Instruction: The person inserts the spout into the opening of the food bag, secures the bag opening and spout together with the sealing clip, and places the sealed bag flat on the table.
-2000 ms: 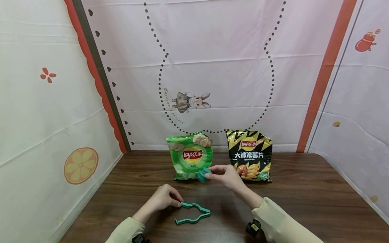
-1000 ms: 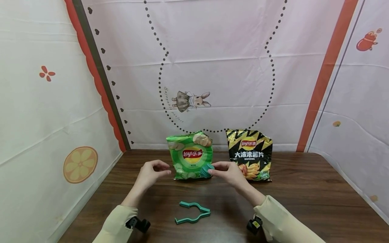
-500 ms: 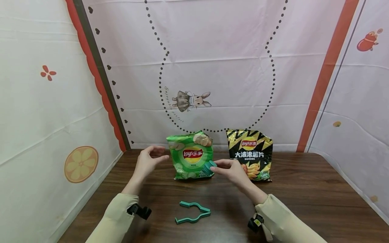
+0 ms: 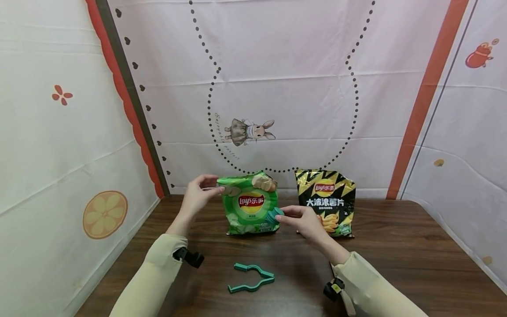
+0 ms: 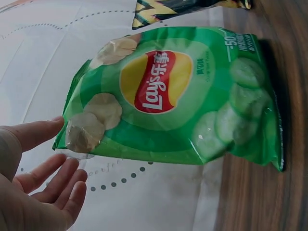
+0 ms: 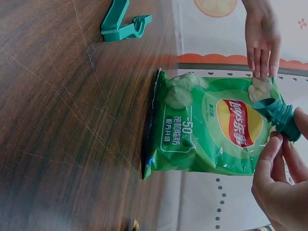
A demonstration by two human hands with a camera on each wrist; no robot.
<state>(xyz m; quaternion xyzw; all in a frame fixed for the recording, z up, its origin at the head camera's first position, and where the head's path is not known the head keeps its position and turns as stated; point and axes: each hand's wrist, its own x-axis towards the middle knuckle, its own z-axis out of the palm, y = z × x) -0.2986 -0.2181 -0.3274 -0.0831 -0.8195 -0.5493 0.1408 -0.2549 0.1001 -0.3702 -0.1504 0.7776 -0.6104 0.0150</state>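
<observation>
A green bag of potato chips (image 4: 237,207) stands upright at the back of the table. My left hand (image 4: 196,193) is at its upper left corner. In the left wrist view the thumb (image 5: 41,132) meets the bag's edge, with the other fingers spread apart below the corner. My right hand (image 4: 305,222) pinches a teal spout (image 6: 279,118) with a flared mouth and ridged body between thumb and fingers. The spout overlaps the green bag's lower right part in the head view. A teal bag clip (image 4: 253,288) lies with its arms spread on the table in front.
A black and yellow chip bag (image 4: 328,193) stands to the right of the green one. Behind both hangs a printed white cloth (image 4: 293,110), with cloth walls at either side. The brown wooden table (image 4: 396,246) spreads under everything.
My left hand has let go of the teal clip and risen to the green bag's upper left corner. My right hand, still pinching the spout, has shifted slightly right and up.
</observation>
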